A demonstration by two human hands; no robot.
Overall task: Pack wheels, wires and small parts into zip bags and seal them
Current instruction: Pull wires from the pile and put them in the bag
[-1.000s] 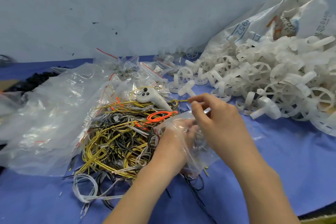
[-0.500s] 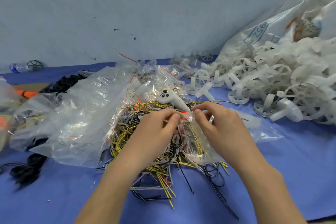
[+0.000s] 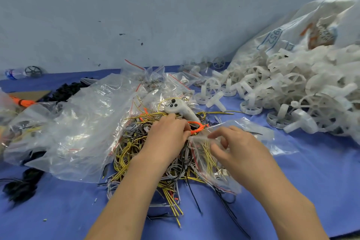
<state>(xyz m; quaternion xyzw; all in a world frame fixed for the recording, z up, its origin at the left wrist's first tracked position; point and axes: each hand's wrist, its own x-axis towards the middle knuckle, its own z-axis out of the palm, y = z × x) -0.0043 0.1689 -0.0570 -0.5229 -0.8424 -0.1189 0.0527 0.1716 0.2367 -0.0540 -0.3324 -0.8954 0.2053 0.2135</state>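
Note:
A tangled heap of yellow, grey and black wires [image 3: 132, 154] lies on the blue cloth in the middle. Over its right side lies a small clear zip bag [image 3: 212, 163] with yellow wires inside. My left hand [image 3: 167, 136] pinches the bag's top left corner by an orange loop [image 3: 196, 129]. My right hand [image 3: 237, 148] has its fingers curled on the bag's mouth, thumb underneath. A big pile of white plastic wheels [image 3: 288, 91] spills from a white sack [image 3: 303, 31] at the right.
A white handheld controller [image 3: 179, 110] rests on the wires behind my hands. Large crumpled clear bags [image 3: 78, 132] cover the left. Several small red-striped zip bags [image 3: 161, 78] lie at the back. Black parts [image 3: 19, 185] sit at the left edge. The wall stands close behind.
Both hands stay at the bag's mouth; my right hand has slid to the right along it while my left keeps the left corner. The view has shifted a little.

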